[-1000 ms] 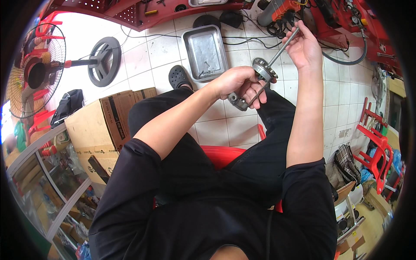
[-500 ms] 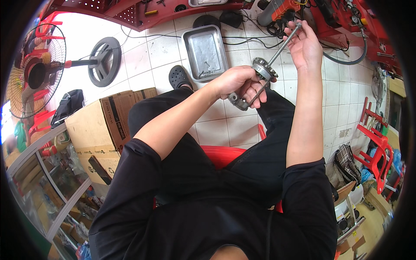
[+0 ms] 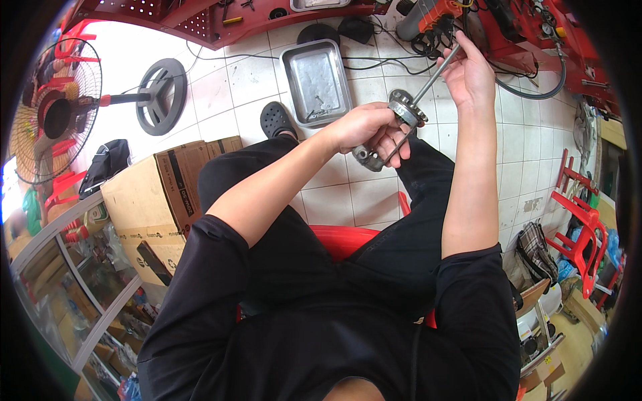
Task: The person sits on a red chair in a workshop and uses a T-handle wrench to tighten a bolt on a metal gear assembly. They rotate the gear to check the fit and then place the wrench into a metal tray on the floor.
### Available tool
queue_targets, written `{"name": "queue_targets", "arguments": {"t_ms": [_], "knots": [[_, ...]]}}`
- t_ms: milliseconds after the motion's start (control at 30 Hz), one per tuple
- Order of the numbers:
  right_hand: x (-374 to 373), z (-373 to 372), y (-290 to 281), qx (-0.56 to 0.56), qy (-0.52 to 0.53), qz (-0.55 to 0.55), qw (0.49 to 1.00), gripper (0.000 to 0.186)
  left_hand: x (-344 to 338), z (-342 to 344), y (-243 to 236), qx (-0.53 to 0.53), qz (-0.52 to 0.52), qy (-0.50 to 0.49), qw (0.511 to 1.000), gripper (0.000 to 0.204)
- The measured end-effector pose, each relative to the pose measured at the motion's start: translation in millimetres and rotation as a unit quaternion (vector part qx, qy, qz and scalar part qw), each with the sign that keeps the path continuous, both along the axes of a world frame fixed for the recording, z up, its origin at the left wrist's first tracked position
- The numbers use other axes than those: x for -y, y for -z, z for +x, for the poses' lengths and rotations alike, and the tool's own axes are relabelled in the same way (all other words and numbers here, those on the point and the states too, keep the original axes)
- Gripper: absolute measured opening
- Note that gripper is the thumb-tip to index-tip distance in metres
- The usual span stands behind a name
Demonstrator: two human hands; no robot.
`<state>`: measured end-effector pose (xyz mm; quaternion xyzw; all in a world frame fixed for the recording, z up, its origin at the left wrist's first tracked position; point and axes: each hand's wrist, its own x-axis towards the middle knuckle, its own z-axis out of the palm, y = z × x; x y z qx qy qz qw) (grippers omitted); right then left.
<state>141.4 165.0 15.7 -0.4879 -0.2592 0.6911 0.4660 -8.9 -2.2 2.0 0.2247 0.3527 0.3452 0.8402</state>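
Seat: red stool (image 3: 342,242), visible between the thighs. Above it, in front of the knees, the work is held in the air.

Left hand (image 3: 364,127): grip closed on the near side of the gear (image 3: 406,109), thumb against it, fingers curled below. A grey end piece (image 3: 368,158) lies by the curled fingers, with a thin bar (image 3: 399,144) slanting from it up toward the gear; any joint there is hidden.

Rod (image 3: 433,77): projects from the gear's far face. Its long axis runs obliquely away from the body and to the right, free end pointing outward. The gear is set crosswise to this axis, toothed edge around the rod.

Right hand (image 3: 471,79): grip nearly closed, thumb and fingertips about the rod's free end, palm open; the pressure applied cannot be told.

Floor: dark clog (image 3: 275,119) beside a metal tray (image 3: 313,70) holding small metal parts (image 3: 322,107). Beyond: red worktop (image 3: 267,25).
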Motion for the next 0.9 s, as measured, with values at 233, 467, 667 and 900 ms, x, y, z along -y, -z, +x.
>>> {"name": "queue_targets", "arguments": {"t_ms": [233,467,667,900], "knots": [[5.0,-3.3,-6.0,-0.046,0.018,0.073,0.996,0.018,0.0,-1.3,9.3,-0.021,0.066,-0.008,0.998,0.038],[22.1,-16.0,-23.8,-0.051,-0.043,0.152,0.986,0.02,2.2,3.9,7.6,-0.124,0.089,-0.044,0.987,0.062],[29.1,-20.2,-25.2,-0.06,-0.051,0.119,0.99,0.02,2.0,12.0,9.3,-0.24,0.117,-0.123,0.956,0.051],[44.0,-29.4,-39.1,-0.101,-0.086,0.133,0.982,0.029,0.6,13.0,20.2,-0.227,0.118,-0.143,0.956,0.061]]}}
